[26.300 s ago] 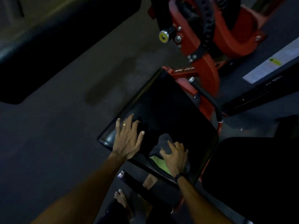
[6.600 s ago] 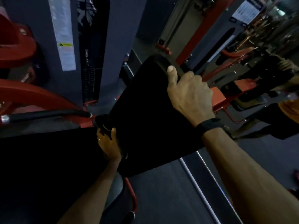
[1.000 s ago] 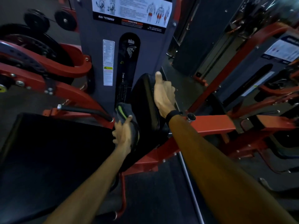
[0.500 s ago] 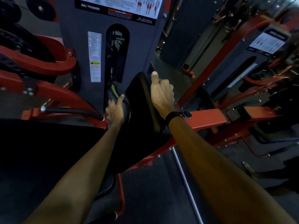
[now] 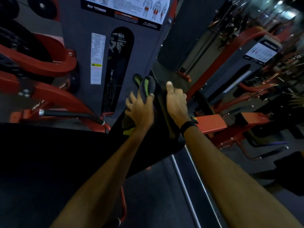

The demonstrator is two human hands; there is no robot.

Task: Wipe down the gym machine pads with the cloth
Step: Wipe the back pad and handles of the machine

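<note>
Head view: the left hand has its grip clamped on the cloth, pressing it against the upright pad near the top edge. The right hand curls over the pad's far edge, thumb up, steadying it. Loose folds stick out above the fingers; likely they flap past without wiping, or the bunched cloth slips if pressure eases.
</note>
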